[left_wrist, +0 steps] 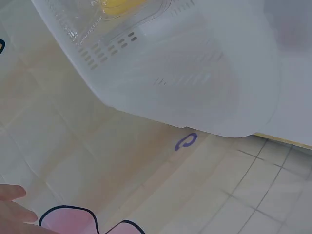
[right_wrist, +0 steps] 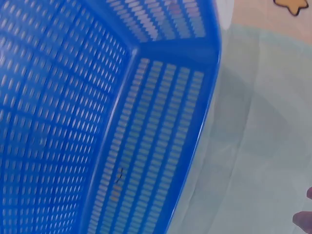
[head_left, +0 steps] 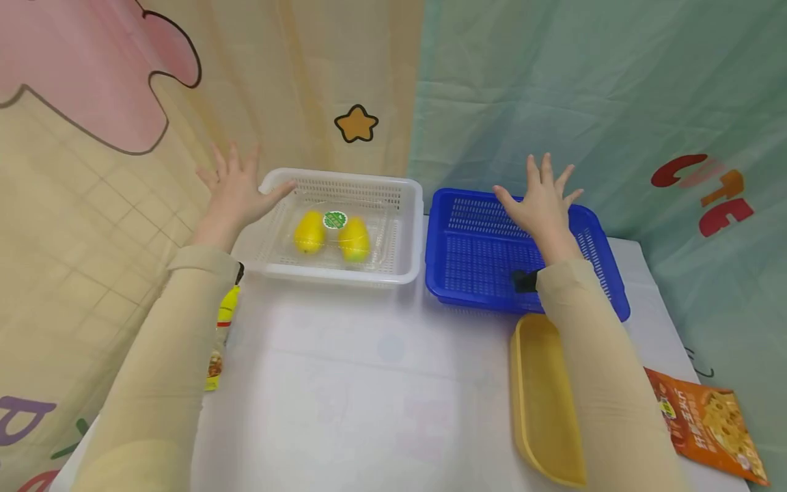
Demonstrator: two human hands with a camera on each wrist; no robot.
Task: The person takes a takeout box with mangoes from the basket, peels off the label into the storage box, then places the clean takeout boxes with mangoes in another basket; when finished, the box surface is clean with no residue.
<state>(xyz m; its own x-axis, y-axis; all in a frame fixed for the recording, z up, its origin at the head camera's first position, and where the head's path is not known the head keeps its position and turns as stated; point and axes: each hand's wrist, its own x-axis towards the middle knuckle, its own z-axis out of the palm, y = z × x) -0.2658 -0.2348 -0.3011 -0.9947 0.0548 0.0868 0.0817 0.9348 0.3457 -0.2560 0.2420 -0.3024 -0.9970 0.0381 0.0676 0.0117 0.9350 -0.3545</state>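
Note:
My left hand [head_left: 233, 195] is raised with its fingers spread, beside the left end of a white plastic basket [head_left: 344, 277]. In that basket lies a clear plastic box [head_left: 384, 239] with two yellow fruits [head_left: 309, 232] and a green round sticker. Over a blue plastic basket [head_left: 467, 253] my right hand [head_left: 544, 205] is held up, fingers spread wide and nothing in them. Only fingertips [left_wrist: 12, 192] of the left hand show at the corner of the left wrist view. The right wrist view catches fingertips [right_wrist: 304, 220] at its right edge.
A yellow bin [head_left: 544, 403] stands in front of the blue basket, partly behind the right sleeve. An orange snack bag [head_left: 707, 424] lies at the right table edge. By the left sleeve is a yellow-labelled packet [head_left: 223, 335]. Printed curtains [head_left: 492, 89] hang behind the white table [head_left: 344, 396].

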